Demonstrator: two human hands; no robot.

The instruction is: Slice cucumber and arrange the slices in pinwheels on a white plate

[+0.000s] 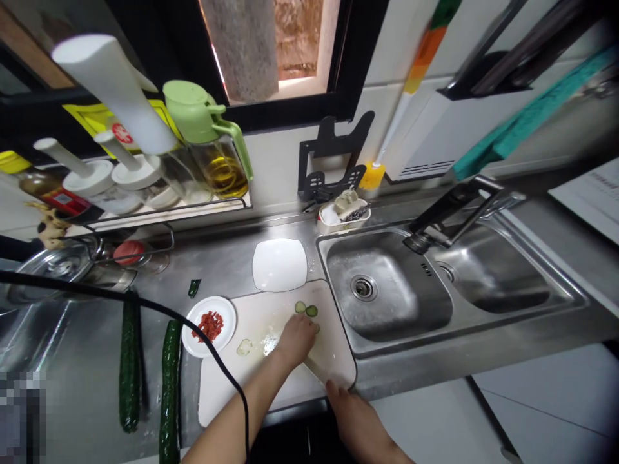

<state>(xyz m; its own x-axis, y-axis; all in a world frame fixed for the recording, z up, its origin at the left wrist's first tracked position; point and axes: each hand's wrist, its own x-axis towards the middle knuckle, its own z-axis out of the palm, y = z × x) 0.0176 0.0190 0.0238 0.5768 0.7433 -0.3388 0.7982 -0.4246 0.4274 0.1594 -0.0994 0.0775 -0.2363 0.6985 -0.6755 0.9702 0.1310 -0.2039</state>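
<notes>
Slices first: two thin round green-rimmed cucumber slices (312, 310) lie flat on the off-white rounded rectangular cutting board (217, 386), just past the left hand (297, 338); part of another shows beside its fingertips. Left grip is bunched low over the board; can't tell if it pinches anything. Right hand (355, 415) has curled fingers at the board's near edge, at the end of a thin straight edge. Could be a blade; can't confirm, nor whether that grip is closed on it.

Risks, my read:
- If it's a blade, it points at the left fingertips. Wet surface plus a slip = cut.
- Board has a wet glare patch; slices could skid or stick.
- Board sits close to the sink (353, 258); a hard sideways push could send slices in.
- Small round white plate (188, 335) with chopped red bits (210, 327) is tight against the board; a knock could spill it.
- Black cable (245, 409) crosses the view over plate and left forearm. Depth unclear; snag possible if it's really near the arm.

Materials: brushed steel worktop (207, 258), smooth and reflective. Two long dark green cucumbers (129, 374), ridged, glossy, could roll. Glossy white squarish dish (279, 264), rounded corners, behind the board. Pale translucent slice (244, 348) on the board's left, limp-looking.
</notes>
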